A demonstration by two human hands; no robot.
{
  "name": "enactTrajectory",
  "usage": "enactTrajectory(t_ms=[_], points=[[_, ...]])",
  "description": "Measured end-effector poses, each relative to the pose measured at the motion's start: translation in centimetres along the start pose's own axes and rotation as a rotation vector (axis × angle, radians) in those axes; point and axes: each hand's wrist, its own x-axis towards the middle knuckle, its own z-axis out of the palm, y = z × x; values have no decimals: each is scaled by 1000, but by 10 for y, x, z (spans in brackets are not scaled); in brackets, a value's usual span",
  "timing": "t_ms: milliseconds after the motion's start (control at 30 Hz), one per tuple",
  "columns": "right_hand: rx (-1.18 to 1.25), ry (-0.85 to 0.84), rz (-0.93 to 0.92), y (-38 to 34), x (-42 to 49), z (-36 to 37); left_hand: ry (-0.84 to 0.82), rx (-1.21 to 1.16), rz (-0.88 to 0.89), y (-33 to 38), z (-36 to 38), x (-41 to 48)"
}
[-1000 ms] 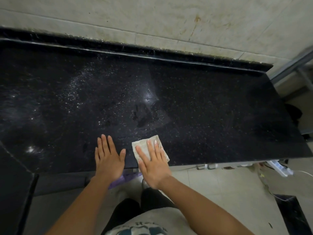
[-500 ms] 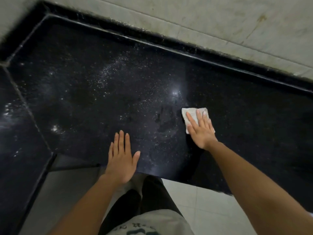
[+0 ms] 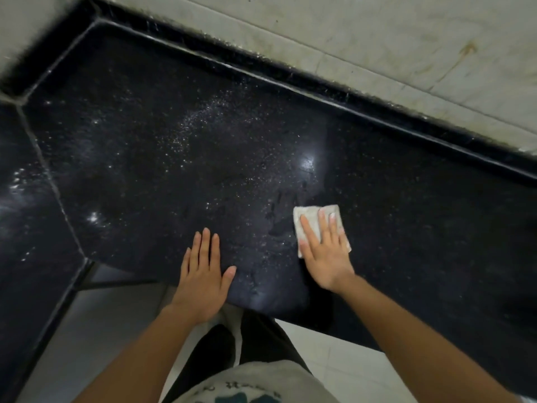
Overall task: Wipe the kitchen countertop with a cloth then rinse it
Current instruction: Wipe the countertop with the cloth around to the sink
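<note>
A black speckled countertop [image 3: 406, 216] runs from the left corner to the right edge, dusted with white specks in its middle. A small pale folded cloth [image 3: 309, 216] lies flat on it near the front edge. My right hand [image 3: 325, 251] presses down on the cloth with fingers spread, covering most of it. My left hand [image 3: 205, 274] rests palm down on the bare counter front edge, left of the cloth, holding nothing. Wet smear marks lie just left of the cloth.
A raised black backsplash strip [image 3: 334, 91] and a stained pale tiled wall [image 3: 377, 39] border the counter at the back. A second counter slab [image 3: 26, 228] meets it at an angled seam on the left. Pale floor tiles [image 3: 334, 353] lie below the front edge.
My right hand first slid the cloth away from the front edge toward the counter's middle, then drew it back a little nearer. The view swung left. My left hand stayed planted.
</note>
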Motion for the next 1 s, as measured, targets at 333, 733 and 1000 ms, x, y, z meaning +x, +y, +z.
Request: enactTrajectory(t_ms=[333,733,1000], points=[[-205,-72,-531,-12,-20,9,6,-22,8,-1,-1,0],[159,90,237,-7,92,-47,-57,-17,-14,-2,-3,2],[54,84,-54,-71,-6,23,18,-2,5,0,-1,0]])
